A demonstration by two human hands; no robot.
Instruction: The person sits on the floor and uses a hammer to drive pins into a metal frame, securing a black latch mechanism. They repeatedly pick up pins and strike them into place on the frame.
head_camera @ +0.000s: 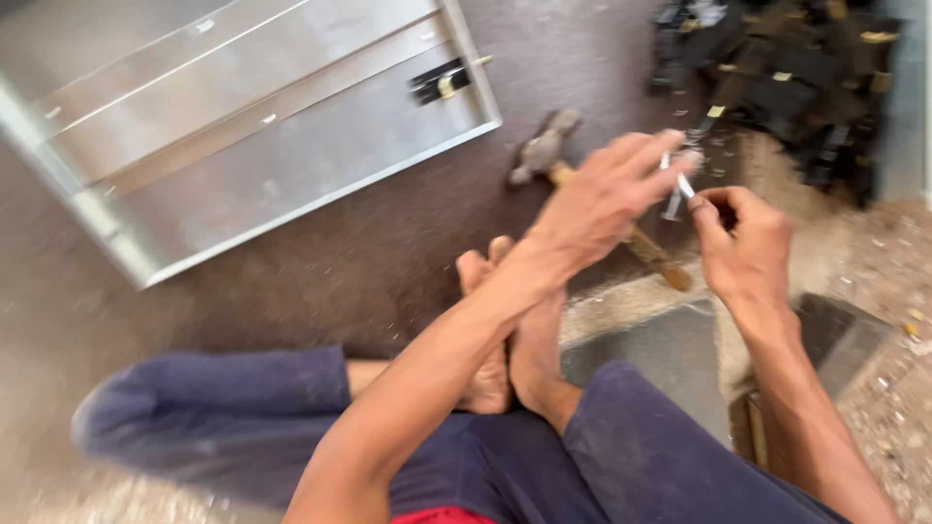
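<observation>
My left hand (607,194) and my right hand (743,243) meet in front of me, both pinching a small silvery screw or bolt (677,189) between their fingertips. The picture is blurred, so the exact shape of the small metal part is unclear. A hammer (558,155) with a grey head and a wooden handle lies on the floor just behind my left hand, its handle running under my hands. I sit cross-legged on the floor in dark blue trousers, bare feet (505,330) tucked below my forearms.
A large silvery sheet-metal frame (252,126) with a black and brass fitting (442,80) lies on the brown floor at upper left. A heap of dark metal hardware (786,68) sits at upper right. A grey block (670,354) lies by my right knee.
</observation>
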